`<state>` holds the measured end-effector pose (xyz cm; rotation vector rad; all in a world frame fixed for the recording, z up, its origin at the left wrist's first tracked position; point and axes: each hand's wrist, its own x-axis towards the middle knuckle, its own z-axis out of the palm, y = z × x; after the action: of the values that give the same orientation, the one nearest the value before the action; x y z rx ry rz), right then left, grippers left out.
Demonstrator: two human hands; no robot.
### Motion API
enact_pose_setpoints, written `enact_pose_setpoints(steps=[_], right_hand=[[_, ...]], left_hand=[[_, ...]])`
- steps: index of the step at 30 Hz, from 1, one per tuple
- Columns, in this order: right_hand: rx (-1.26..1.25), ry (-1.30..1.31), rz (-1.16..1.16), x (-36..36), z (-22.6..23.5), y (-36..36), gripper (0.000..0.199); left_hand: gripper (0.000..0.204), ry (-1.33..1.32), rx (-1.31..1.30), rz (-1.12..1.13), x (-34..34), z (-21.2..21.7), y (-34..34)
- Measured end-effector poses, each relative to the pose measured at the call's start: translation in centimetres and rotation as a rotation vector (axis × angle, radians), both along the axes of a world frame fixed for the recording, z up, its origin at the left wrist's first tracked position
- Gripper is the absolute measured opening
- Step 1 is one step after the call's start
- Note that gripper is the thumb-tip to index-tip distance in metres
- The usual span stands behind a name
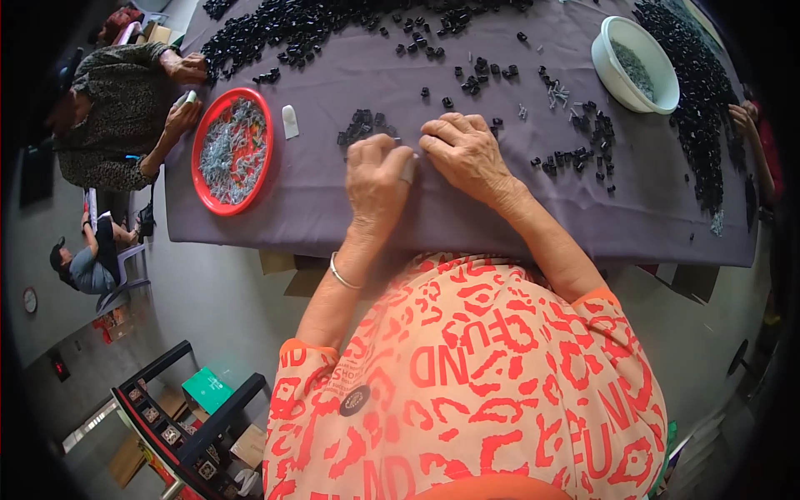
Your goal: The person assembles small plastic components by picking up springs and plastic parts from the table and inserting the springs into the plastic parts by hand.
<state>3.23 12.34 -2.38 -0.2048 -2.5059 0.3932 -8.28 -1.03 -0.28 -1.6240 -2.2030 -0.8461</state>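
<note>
My left hand (377, 185) is curled closed over the table, a pale wrap on one finger and a bracelet on its wrist. Just beyond its fingertips lies a small cluster of black plastic pieces (363, 125). My right hand (468, 157) is closed too, a short gap away, its bent fingers turned toward the left ones. Whatever either hand pinches is hidden behind the knuckles. More black pieces (575, 157) lie loose to the right, with a few small clear or grey pins (557, 93) farther back.
A red tray (268, 158) of clear and grey bits stands at left, beside a small white piece (290, 122). A white bowl (602, 62) sits at far right. Heaps of black pieces (308, 29) cover the far edge and right side. Co-workers sit at left (117, 117) and right (746, 121).
</note>
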Motion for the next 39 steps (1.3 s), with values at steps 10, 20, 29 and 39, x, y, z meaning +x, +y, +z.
enact_pose_setpoints(steps=[10, 20, 29, 39], right_hand=[[-0.105, 0.059, -0.216, 6.5, 2.8, 2.7, 0.015], [-0.133, -0.184, -0.511, 5.7, 1.7, 6.4, 0.013], [-0.331, -0.006, -0.429, 7.6, 2.1, 6.0, 0.011], [-0.511, 0.093, -0.397, 8.2, 2.8, 5.5, 0.012]], left_hand=[[0.029, 0.049, 0.117, 0.14, -1.5, -0.8, -0.7], [0.025, -0.296, 0.076, -0.148, 5.7, -0.6, -0.1], [0.023, -0.378, 0.063, -0.127, 6.5, -1.4, -0.4], [0.025, -0.417, 0.127, -0.103, 6.3, -1.7, -0.6]])
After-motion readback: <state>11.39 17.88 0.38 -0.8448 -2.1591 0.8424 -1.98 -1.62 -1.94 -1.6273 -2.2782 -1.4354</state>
